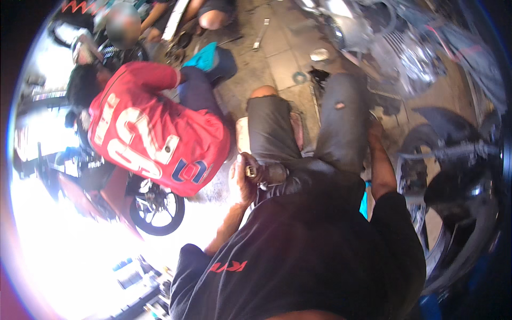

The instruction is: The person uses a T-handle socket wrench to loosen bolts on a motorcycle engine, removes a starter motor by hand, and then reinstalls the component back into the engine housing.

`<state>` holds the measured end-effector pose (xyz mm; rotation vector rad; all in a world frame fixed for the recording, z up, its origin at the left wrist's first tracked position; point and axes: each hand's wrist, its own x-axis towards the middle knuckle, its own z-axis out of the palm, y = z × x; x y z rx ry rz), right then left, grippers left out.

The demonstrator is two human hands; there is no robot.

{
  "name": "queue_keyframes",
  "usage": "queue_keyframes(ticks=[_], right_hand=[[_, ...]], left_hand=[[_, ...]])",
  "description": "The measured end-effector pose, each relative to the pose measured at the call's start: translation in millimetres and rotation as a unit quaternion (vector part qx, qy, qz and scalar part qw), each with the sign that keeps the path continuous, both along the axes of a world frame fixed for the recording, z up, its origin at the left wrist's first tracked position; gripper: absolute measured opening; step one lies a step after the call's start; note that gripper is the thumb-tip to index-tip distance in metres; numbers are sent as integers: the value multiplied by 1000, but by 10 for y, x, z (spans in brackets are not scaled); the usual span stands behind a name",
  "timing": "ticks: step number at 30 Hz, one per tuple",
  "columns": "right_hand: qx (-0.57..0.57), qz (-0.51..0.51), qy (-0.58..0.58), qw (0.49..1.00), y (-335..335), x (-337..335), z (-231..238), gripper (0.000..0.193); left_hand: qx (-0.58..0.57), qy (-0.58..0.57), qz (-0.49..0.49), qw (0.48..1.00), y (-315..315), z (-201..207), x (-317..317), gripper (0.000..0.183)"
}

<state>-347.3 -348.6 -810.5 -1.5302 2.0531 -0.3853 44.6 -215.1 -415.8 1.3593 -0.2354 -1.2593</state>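
My left hand [242,180] is closed round a dark, roughly cylindrical mechanical part [272,173], held against my left hip and thigh. A small brass-coloured opening shows at the part's near end; its exact kind I cannot make out. My right hand [376,129] hangs low along the outer side of my right leg, near the floor. The leg and shadow hide its fingers, so whether it holds anything does not show.
A person in a red jersey [160,133] crouches close on my left, beside a motorcycle wheel [157,208]. A spanner-like tool [261,34] and a ring [300,78] lie on the tiled floor ahead. Black motorcycle panels [453,176] crowd my right.
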Motion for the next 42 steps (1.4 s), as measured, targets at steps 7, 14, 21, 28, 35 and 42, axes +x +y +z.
queue_keyframes(ticks=[7,14,21,28,35,42], right_hand=[[-47,33,-99,993,130,-259,114,37],[-49,-88,-136,986,7,236,839,37],[-10,-86,-169,982,-293,540,1074,37],[12,-75,-188,979,-427,642,1164,37],[33,-62,-196,978,-398,748,1232,37],[65,-87,-213,971,-78,643,1142,37]], left_hand=[[-60,38,-53,996,20,-12,199,39],[-66,77,-58,993,0,-90,396,41],[-57,113,-54,990,42,-66,500,42],[-69,126,-63,988,36,-106,541,42],[-70,132,-52,987,37,-102,562,40],[-79,121,-56,988,33,-96,551,41]])
